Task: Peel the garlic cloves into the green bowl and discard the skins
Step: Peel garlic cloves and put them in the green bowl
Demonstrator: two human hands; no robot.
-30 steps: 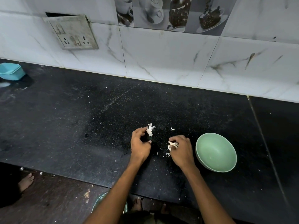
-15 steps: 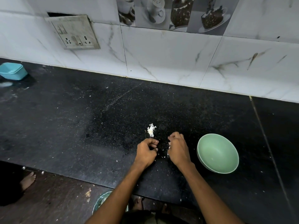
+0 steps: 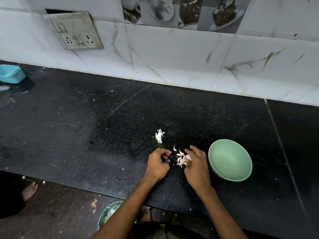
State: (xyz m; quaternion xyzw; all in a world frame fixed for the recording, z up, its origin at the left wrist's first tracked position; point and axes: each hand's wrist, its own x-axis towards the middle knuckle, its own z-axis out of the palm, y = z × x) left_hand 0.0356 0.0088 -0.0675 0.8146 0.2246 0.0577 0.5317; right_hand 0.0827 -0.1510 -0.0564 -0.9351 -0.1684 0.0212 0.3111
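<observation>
I see the green bowl (image 3: 230, 159) at lower right of the frame on the black table (image 3: 72, 128), with nothing in it. Just left of it, my right hand (image 3: 196, 165) lies with fingers spread against a heap of garlic skins (image 3: 181, 159). My left hand (image 3: 158, 163) is curled; I cannot tell what it holds. Another clump of skins (image 3: 159, 135) lies above. A blue tub (image 3: 11, 75) sits far left.

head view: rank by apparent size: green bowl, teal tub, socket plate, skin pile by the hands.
1. Grey wall socket plate
2. Round green bowl, close behind
3. Teal plastic tub, cut by the frame edge, so unsure
4. Pile of white garlic skins
</observation>
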